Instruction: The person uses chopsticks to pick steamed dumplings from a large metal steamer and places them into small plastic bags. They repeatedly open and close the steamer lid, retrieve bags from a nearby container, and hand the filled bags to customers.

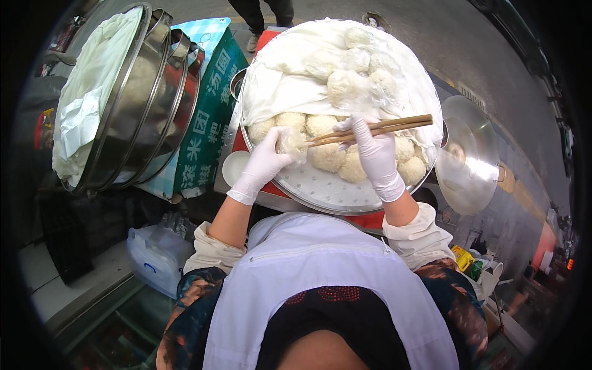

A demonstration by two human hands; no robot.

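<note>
White gloves cover both of my hands. My left hand grips a rice ball in a clear plastic bag over the near left of a round metal steamer tray. In my right hand is a pair of wooden chopsticks, their tips close to the bag's right side. Several unwrapped rice-coated balls sit on the perforated tray around and beneath my hands. Farther back, a white cloth covers the tray, and several bagged rice balls rest on it.
To the left stands a stack of metal steamers topped with cloth, beside a green printed box. A small white bowl sits left of the tray. A large metal lid stands at right. Someone's legs show beyond the tray.
</note>
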